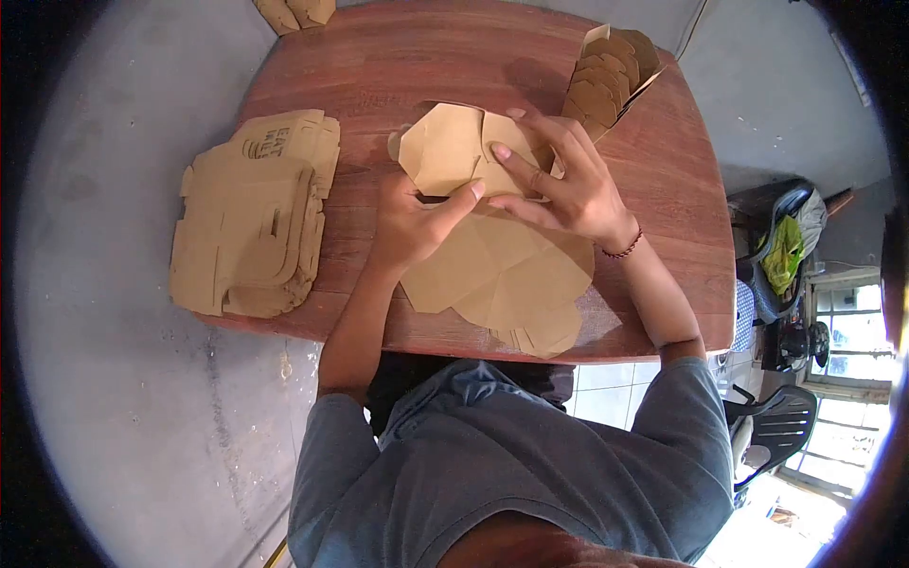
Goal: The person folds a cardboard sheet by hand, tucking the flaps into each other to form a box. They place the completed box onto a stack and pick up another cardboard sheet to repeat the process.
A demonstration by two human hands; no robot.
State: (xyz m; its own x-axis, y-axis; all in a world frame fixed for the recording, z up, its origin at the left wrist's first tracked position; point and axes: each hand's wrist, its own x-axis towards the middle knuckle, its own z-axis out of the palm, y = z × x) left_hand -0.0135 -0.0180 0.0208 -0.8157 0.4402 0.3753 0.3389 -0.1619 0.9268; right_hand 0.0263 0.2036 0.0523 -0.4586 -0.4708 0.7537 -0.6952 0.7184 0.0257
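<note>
A partly folded brown cardboard piece (pixel 440 147) is held between both hands above the wooden table (pixel 398 66). My left hand (pixel 414 222) grips its lower edge, the thumb on top and the other fingers hidden beneath. My right hand (pixel 568 185) holds the right side, with fingertips pressing on the flaps and one finger at the far edge. Just below the hands, flat cardboard blanks (pixel 502 270) lie overlapping near the table's front edge.
A stack of flat cardboard (pixel 246 227) with printed lettering sits at the table's left. Nested folded pieces (pixel 606 80) stand at the back right. More cardboard (pixel 295 13) shows at the top left. Chairs (pixel 776 426) are at the right, beyond the table.
</note>
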